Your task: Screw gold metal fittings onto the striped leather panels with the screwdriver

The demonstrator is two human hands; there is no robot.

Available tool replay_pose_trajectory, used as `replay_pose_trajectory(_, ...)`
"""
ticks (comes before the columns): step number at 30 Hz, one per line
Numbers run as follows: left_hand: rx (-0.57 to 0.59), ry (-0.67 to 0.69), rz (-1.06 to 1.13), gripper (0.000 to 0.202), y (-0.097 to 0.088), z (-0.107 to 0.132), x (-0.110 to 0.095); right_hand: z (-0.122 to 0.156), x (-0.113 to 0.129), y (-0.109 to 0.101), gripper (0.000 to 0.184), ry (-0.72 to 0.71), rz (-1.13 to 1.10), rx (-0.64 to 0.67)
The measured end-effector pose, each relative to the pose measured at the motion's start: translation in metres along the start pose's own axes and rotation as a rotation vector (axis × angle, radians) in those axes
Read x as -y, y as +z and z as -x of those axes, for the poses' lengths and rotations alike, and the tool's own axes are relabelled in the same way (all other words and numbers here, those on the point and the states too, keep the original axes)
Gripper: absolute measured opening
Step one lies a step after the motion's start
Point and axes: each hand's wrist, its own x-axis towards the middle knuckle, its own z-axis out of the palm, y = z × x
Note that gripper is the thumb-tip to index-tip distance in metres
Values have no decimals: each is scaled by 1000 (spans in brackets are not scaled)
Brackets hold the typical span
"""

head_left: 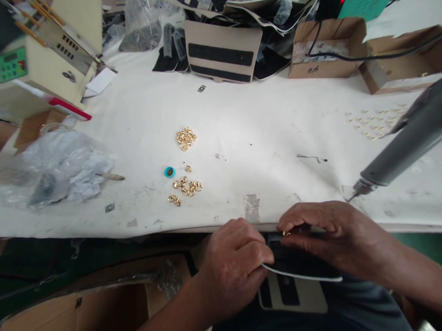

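Observation:
At the table's front edge, my left hand [235,263] is closed on a black flat panel [303,264] with a pale edge, held above my lap. My right hand [332,234] pinches a small gold metal fitting [286,233] between thumb and fingers, close to that panel; whether the two touch I cannot tell. A beige panel with black strips [307,294] lies on my lap below. Just beyond my right hand, a grey power screwdriver [398,149] points its bit down toward the table.
Gold fittings lie in two groups, a far pile [186,138] and a near one [188,188], with a small blue cap [169,172] beside them. Stacked panels [222,49] and cardboard boxes [327,68] line the back. A machine [52,60] and plastic bags [65,164] occupy the left.

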Motion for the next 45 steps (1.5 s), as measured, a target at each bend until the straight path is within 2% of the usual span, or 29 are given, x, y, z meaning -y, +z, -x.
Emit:
replay_pose_trajectory(3,17,54,-18,22,-5,8,-21,13,18,-2,8,-20,-88,113)
replay_pose_trajectory(9,40,154,-64,20,-5,20,-62,42,48,-3,14,-75,-230,190)
replay_pose_trajectory(14,75,254,-98,21,6,35,-82,72,71,-1,15,-68,-231,329)
replay_pose_trajectory(19,89,275,-122,21,15,46,-98,100,78,0,21,-30,-215,360)
replay_pose_trajectory(26,101,302,-162,22,19,50,-112,115,83,5,19,7,-230,273)
replay_pose_trajectory(32,102,317,-201,22,20,46,-120,117,82,-3,16,9,-195,233)
replay_pose_trajectory(40,143,335,-236,24,22,41,-124,112,87,-17,12,-167,33,314)
replay_pose_trajectory(45,150,365,-290,20,23,39,-127,112,89,-20,11,-183,70,354)
